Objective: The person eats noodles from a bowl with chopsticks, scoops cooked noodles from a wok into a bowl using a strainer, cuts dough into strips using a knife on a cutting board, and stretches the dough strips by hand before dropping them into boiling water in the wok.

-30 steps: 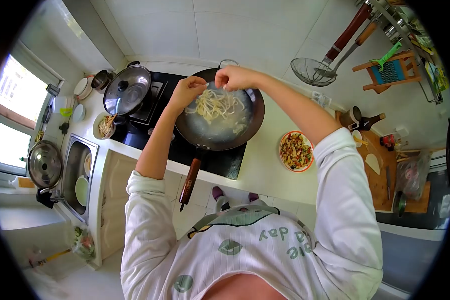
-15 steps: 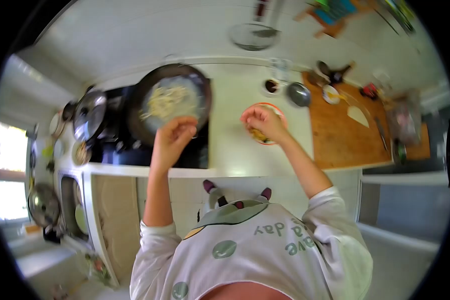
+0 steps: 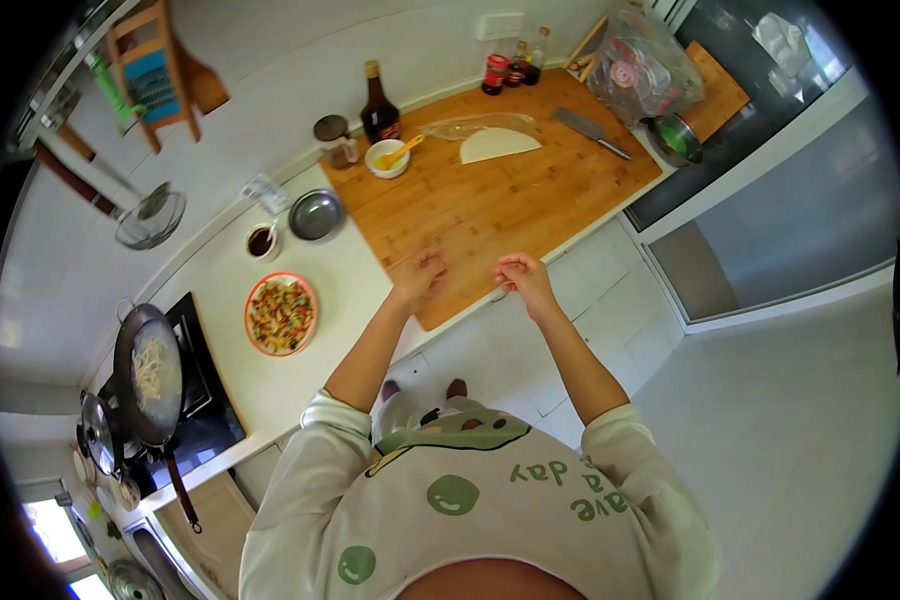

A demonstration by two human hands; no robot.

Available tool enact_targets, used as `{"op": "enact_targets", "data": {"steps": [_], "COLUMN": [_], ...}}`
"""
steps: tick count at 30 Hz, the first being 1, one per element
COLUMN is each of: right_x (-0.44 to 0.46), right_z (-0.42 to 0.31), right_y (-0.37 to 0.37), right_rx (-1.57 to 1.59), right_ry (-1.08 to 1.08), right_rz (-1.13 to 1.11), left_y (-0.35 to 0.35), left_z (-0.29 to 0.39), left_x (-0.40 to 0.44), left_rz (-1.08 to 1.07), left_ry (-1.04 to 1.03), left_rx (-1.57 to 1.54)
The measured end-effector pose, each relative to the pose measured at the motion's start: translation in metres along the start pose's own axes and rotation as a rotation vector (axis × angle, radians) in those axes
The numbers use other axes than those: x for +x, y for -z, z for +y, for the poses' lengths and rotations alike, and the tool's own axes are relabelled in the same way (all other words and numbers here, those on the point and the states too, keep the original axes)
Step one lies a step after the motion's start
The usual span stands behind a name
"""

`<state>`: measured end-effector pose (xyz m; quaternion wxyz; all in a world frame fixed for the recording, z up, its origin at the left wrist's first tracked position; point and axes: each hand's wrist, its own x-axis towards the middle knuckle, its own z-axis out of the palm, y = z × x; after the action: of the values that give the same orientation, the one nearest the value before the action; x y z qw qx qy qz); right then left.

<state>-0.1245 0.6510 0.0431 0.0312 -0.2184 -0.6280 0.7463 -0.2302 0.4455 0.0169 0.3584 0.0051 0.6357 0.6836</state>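
Note:
My left hand [image 3: 425, 278] hangs over the near left edge of the wooden board [image 3: 450, 215], its fingers curled and slightly blurred. Just beyond the board's front edge, my right hand [image 3: 523, 275] has its fingers bent inward; nothing can be made out in it. A pale half-round of dough [image 3: 499, 145] lies on the board, with a cleaver [image 3: 591, 133] to its right. On the counter left of my hands is an orange-rimmed bowl of chopped vegetables [image 3: 281, 314]. Noodles [image 3: 150, 368] sit in cloudy liquid in the wok [image 3: 148, 425] at far left.
A white bowl with a yellow spoon [image 3: 386, 158], a dark bottle [image 3: 379, 105] and a jar [image 3: 335, 141] stand at the board's back left. Nearby are a metal bowl [image 3: 315, 215] and a cup of dark sauce [image 3: 263, 242]. A plastic bag [image 3: 643, 70] lies back right.
The view has swung right, from the stove to the wooden board. Both hands have left the wok and noodles, passed the vegetable bowl and come close together by the board.

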Motion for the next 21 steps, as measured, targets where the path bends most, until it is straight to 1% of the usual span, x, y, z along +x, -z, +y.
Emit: {"op": "enact_targets", "data": {"steps": [1, 2, 3, 5, 6, 8, 9, 11, 12, 14, 15, 16, 17, 18, 20, 21], "right_x": [0.012, 0.024, 0.038, 0.069, 0.092, 0.143, 0.162, 0.207, 0.231, 0.282, 0.296, 0.312, 0.331, 0.352, 0.387, 0.400], "right_z": [-0.006, -0.010, -0.012, -0.009, -0.003, 0.006, 0.002, -0.011, -0.012, -0.021, -0.036, -0.046, -0.052, -0.059, -0.078, -0.088], "right_y": [0.024, 0.047, 0.071, 0.115, 0.141, 0.189, 0.205, 0.235, 0.255, 0.291, 0.301, 0.314, 0.335, 0.351, 0.378, 0.387], "right_rx": [-0.064, -0.129, -0.129, -0.227, -0.230, -0.409, -0.414, -0.588, -0.597, -0.937, -0.931, -0.946, -1.061, -1.172, -1.233, -1.289], "right_ry": [0.020, 0.039, 0.039, 0.129, 0.124, 0.215, 0.210, 0.208, 0.204, 0.433, 0.373, 0.355, 0.404, 0.455, 0.457, 0.461], "right_rz": [0.014, 0.029, 0.037, 0.043, 0.048, 0.029, 0.025, 0.121, 0.114, 0.262, 0.253, 0.233, 0.221, 0.203, 0.166, 0.150], "left_y": [-0.014, -0.025, -0.033, -0.040, -0.040, -0.041, -0.053, -0.071, -0.073, -0.076, -0.088, -0.106, -0.123, -0.130, -0.139, -0.142], "left_z": [-0.005, -0.006, -0.006, -0.020, -0.024, -0.022, -0.004, 0.036, 0.036, 0.046, 0.067, 0.082, 0.094, 0.093, 0.094, 0.100], "left_x": [0.023, 0.040, 0.057, 0.103, 0.128, 0.177, 0.187, 0.214, 0.248, 0.319, 0.339, 0.355, 0.373, 0.403, 0.459, 0.476], "left_rz": [0.041, 0.035, 0.058, 0.113, 0.110, 0.230, 0.233, 0.447, 0.452, 0.469, 0.477, 0.460, 0.444, 0.456, 0.514, 0.479], "left_ry": [-0.047, -0.045, -0.055, -0.111, -0.105, -0.241, -0.237, -0.325, -0.319, -0.497, -0.484, -0.406, -0.332, -0.311, -0.438, -0.335], "left_rx": [-0.046, -0.046, -0.106, -0.167, -0.169, 0.112, 0.107, 0.444, 0.435, 0.576, 0.565, 0.673, 0.779, 0.768, 1.002, 1.080]}}
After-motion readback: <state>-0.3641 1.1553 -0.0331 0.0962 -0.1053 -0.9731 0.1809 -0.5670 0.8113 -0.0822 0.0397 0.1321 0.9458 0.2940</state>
